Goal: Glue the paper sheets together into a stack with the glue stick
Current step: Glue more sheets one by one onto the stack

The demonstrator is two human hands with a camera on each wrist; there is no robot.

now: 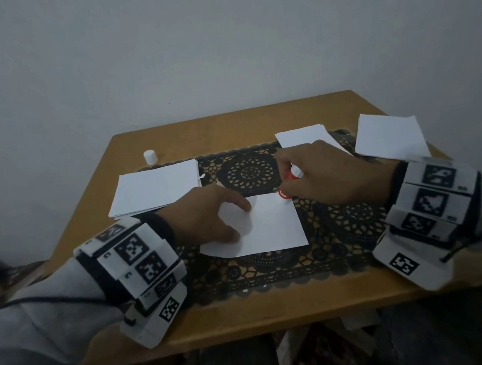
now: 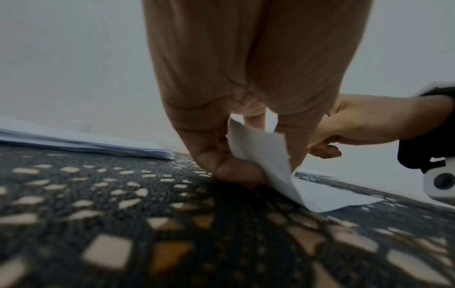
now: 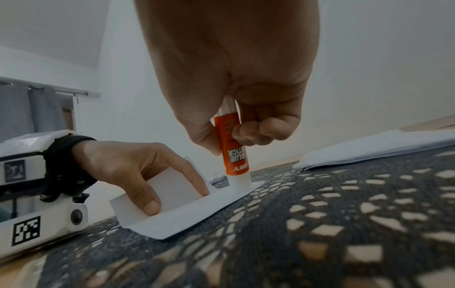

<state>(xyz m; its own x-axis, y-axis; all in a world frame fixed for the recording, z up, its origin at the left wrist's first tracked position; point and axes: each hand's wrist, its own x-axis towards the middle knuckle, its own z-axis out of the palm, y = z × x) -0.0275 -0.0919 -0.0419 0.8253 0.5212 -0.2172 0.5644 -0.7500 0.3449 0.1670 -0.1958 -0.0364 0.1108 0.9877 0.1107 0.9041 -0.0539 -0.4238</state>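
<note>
Right now my right hand [image 3: 236, 81] has its fingers [image 3: 258, 132] curled tight round the orange glue stick [image 3: 232, 148], which stands nearly upright with its white tip pressed onto the far right corner of the paper sheet [image 1: 273, 227]. My left hand [image 1: 204, 214] works the same sheet from the other side: the thumb and forefinger, only lightly bent, hold its left part turned up off the surface, while the rest of the sheet lies flat. From the left wrist view that raised flap stands between the thumb and the other fingers.

Beneath the sheet I see a black lace mat [image 1: 276, 272] with an openwork round pattern, spread over a light brown wooden table [image 1: 251, 315]. On the left of the mat rests a stack of white paper [image 1: 155, 190], on the far right side a second stack [image 1: 307, 136], partly behind my right hand, and beyond that a third stack [image 1: 390, 136] at the table's right edge. Standing alone near the far left corner is a small white cap [image 1: 150, 157].

Behind the table rises a plain pale wall [image 1: 216, 47], dimly lit. The right wrist view catches a grey curtain [image 3: 37, 109] on a rail off to the left.
</note>
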